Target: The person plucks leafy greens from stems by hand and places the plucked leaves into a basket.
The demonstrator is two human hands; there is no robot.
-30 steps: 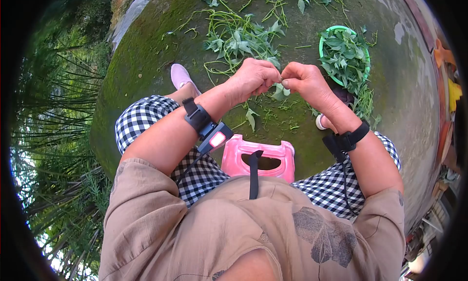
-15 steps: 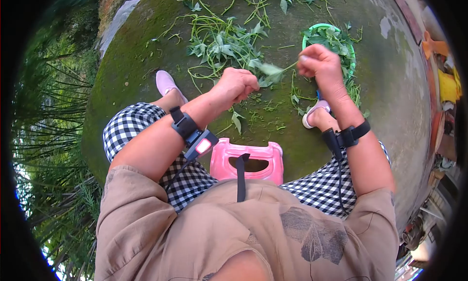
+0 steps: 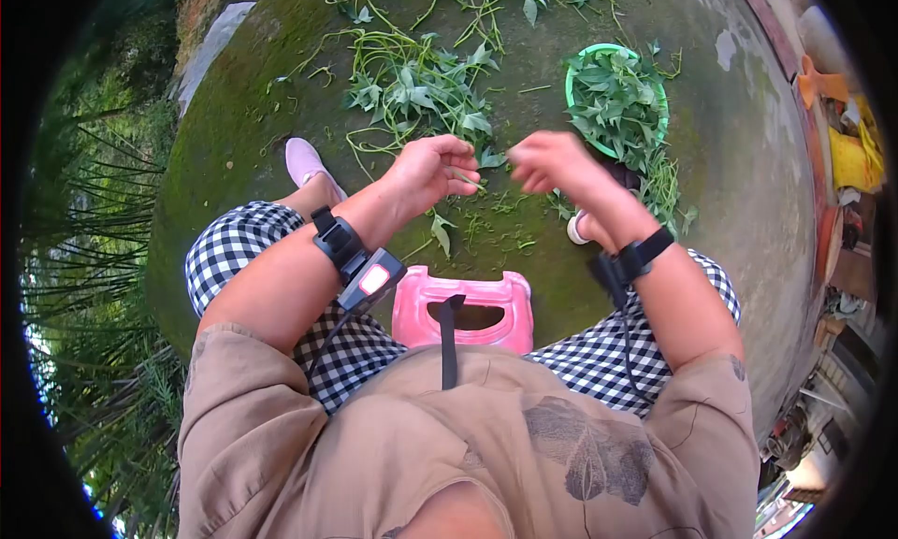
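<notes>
My left hand (image 3: 432, 172) is closed on a thin green stem, whose end shows between the fingers. My right hand (image 3: 554, 165), smeared by motion, is a short way to its right, and whether its fingers hold anything is hidden. Beyond my left hand a pile of leafy green vines (image 3: 412, 86) lies on the mossy ground. A green-rimmed basket (image 3: 570, 88) full of leaves is at the upper right, beyond my right hand. Leafy stems (image 3: 660, 188) lie beside the basket's near edge.
A pink plastic stool (image 3: 412, 307) is between my knees. My pink shoe (image 3: 304, 160) is at the left. More vines (image 3: 477, 6) lie at the far edge. Bamboo-like plants (image 3: 103, 193) stand at the left. A yellow object (image 3: 853, 158) is among items at the right.
My right hand went right with a leafy piece, then came back toward my left hand without that piece in view. The hands have moved apart since the first frame. The view has shifted slightly.
</notes>
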